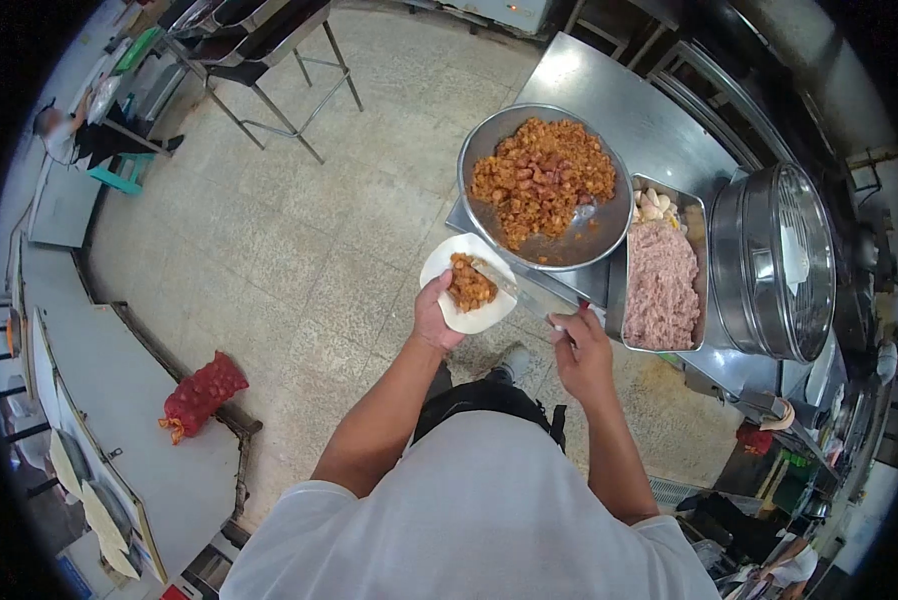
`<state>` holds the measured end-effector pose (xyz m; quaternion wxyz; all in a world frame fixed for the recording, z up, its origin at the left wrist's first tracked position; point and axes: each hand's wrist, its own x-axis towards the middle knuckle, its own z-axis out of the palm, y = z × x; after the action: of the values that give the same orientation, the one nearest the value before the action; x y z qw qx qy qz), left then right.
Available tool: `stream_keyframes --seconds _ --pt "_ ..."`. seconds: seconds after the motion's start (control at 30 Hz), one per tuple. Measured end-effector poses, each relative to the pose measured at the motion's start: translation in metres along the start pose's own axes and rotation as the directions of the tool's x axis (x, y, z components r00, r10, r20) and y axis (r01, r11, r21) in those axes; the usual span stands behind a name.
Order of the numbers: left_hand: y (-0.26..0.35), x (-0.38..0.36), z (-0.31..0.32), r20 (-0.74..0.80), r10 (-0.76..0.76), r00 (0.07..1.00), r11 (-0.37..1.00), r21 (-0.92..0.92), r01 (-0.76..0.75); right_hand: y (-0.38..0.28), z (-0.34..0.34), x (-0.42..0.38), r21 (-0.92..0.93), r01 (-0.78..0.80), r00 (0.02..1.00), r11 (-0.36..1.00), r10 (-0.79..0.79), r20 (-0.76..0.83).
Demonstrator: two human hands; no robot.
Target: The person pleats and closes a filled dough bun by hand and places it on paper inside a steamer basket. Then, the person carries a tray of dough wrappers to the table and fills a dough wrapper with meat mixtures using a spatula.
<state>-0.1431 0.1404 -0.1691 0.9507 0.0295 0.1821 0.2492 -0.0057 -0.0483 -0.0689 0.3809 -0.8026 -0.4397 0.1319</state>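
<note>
On my left hand rests a round white dough wrapper, gripped at its near-left edge by my thumb and fingers. A mound of orange-brown chunky filling lies on the wrapper's middle. My right hand is closed round the handle of a flat metal spatula, its blade reaching over the wrapper and touching the filling. Just beyond my hands, a big steel bowl holds much more of the same filling. Beside it stands a steel tray of pink minced meat and pale pieces.
Stacked steel steamer rings stand right of the tray on the steel table. A red net sack lies at the left by a grey counter. Steel stools stand beyond; a seated person is at far left.
</note>
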Motion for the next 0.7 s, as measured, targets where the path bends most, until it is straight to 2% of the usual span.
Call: stream_keyframes --seconds 0.03,0.17,0.23,0.37,0.43,0.47,0.53,0.57,0.63,0.7 --pt "0.004 -0.004 0.004 0.065 -0.032 0.997 0.999 0.031 0.03 -0.006 -0.006 0.0 0.027 0.001 1.0 1.0 -0.001 0.01" --pt "0.012 -0.003 0.026 0.075 -0.009 0.997 1.0 0.013 0.008 -0.015 -0.008 -0.001 -0.012 0.117 0.992 0.993 -0.117 0.039" --pt "0.014 0.004 0.033 0.107 0.023 0.994 1.0 -0.011 -0.022 -0.015 0.003 0.001 -0.145 0.146 0.989 0.979 -0.146 0.008" --pt "0.029 0.007 0.037 0.089 0.021 0.996 1.0 0.02 -0.022 -0.03 -0.01 0.012 -0.148 0.143 0.989 0.978 -0.138 0.043" --pt "0.038 0.007 0.039 0.13 0.0 0.991 0.999 0.045 -0.005 -0.041 -0.034 0.022 -0.118 0.163 0.986 0.98 -0.156 0.062" --pt "0.043 0.006 0.039 0.131 -0.002 0.991 0.999 0.047 -0.004 -0.049 -0.045 0.027 -0.118 0.162 0.986 0.98 -0.156 0.06" --pt "0.051 0.008 0.041 0.168 -0.053 0.984 0.987 0.158 0.026 -0.058 -0.062 0.039 -0.085 0.031 0.993 0.996 -0.021 0.12" --pt "0.053 0.009 0.043 0.171 -0.056 0.984 0.987 0.159 0.029 -0.056 -0.063 0.046 -0.087 0.03 0.993 0.996 -0.02 0.116" --pt "0.057 0.01 0.046 0.235 -0.137 0.962 0.965 0.252 0.076 -0.054 -0.063 0.06 -0.14 0.125 0.982 0.982 -0.102 0.157" --pt "0.057 0.01 0.049 0.231 -0.148 0.962 0.964 0.253 0.088 -0.049 -0.066 0.07 -0.142 0.176 0.97 0.974 -0.147 0.196"
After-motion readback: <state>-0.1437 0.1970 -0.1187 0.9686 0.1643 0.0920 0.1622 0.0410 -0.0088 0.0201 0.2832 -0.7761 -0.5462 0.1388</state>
